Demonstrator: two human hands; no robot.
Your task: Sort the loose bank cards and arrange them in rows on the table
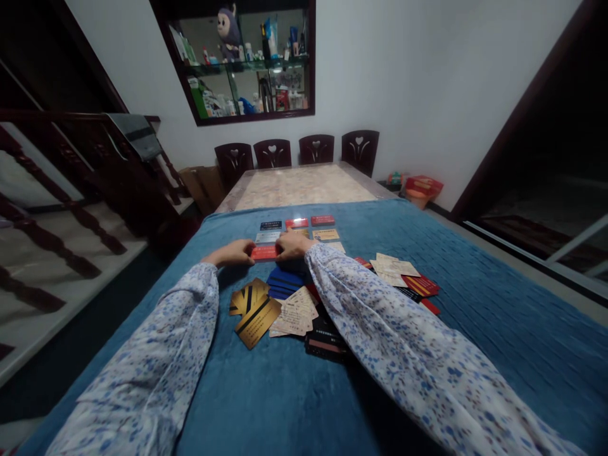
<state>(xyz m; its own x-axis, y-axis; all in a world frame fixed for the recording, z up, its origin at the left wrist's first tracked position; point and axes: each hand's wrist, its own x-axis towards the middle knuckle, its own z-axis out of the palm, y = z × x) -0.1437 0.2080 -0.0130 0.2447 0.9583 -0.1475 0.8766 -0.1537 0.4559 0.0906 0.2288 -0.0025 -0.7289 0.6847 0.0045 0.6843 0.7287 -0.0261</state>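
Both of my hands meet over a red card (264, 253) lying on the blue cloth (427, 354). My left hand (235, 252) pinches its left end and my right hand (293, 244) grips its right end, fingers curled. Beyond them, cards lie in neat rows: a dark one (270, 225), a red one (297, 223), another red one (323, 220) and a beige one (325, 234). Between my forearms sit loose piles: gold cards (251, 310), blue cards (285, 282), beige cards (294, 313) and black cards (327, 342).
More beige and red cards (403, 275) are scattered to my right. Past the cloth, a bare marble tabletop (299, 185) runs to several dark chairs (316, 149). A wall cabinet (247, 60) holds bottles. A stair railing (71, 183) stands at left.
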